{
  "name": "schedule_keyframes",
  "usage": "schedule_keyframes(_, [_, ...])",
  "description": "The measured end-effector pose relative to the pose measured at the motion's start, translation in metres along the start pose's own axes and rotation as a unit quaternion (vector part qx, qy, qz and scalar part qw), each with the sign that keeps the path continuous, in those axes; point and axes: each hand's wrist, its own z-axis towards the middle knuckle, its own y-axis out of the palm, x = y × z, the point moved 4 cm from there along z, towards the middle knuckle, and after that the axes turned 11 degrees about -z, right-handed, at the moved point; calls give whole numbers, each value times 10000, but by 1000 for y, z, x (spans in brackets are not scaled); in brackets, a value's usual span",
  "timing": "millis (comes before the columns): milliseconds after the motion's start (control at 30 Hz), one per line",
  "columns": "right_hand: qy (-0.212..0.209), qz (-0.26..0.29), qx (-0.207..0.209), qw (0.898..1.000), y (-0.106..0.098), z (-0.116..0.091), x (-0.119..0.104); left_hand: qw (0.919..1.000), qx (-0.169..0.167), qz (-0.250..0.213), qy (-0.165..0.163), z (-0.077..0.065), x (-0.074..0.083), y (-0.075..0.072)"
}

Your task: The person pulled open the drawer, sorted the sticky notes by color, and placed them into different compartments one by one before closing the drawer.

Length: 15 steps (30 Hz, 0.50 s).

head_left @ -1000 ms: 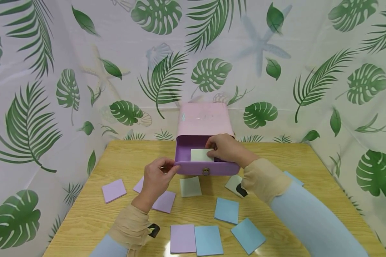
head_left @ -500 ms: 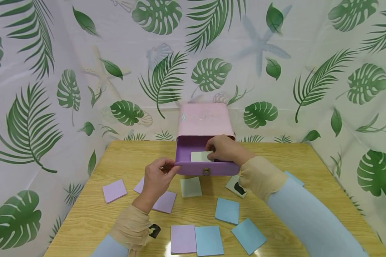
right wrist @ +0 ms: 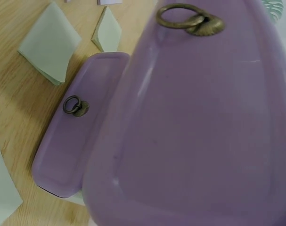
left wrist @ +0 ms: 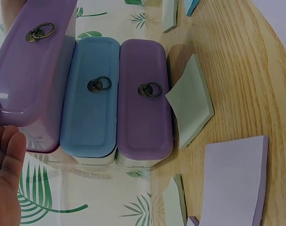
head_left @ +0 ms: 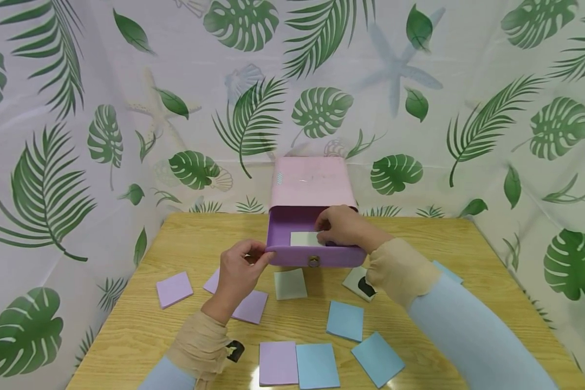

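Observation:
A pink drawer cabinet stands at the back of the table, its purple top drawer pulled out. My left hand grips the left front corner of that drawer, thumb on its face. Inside the drawer lies a pale green sticky-note pad; my right hand reaches in over the right side and pinches the pad's right end. Part of its grip is hidden. Below the pulled-out drawer, the left wrist view shows a closed blue drawer and a closed purple drawer, each with a ring pull.
On the wooden table lie several note pads: purple ones at left, a pale green one before the cabinet, another by the right wrist, and blue ones at centre and right. A leaf-print cloth hangs behind.
The pale green pad has sunk slightly lower toward the drawer's front, with the right hand shifting a little along with it. The left hand stays on the drawer corner.

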Motion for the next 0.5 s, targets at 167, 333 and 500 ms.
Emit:
schedule_keyframes(167, [-142, 155, 549, 9983, -12, -9, 4, 10000, 14, -19, 34, 0, -1, 0])
schedule_keyframes(333, [39, 718, 1307, 9888, -27, -23, 11, 10000, 40, -33, 66, 1, -1, 0])
schedule_keyframes(500, [439, 1158, 1957, 9728, -35, -42, 28, 9999, 33, -38, 88, 0, -1, 0])
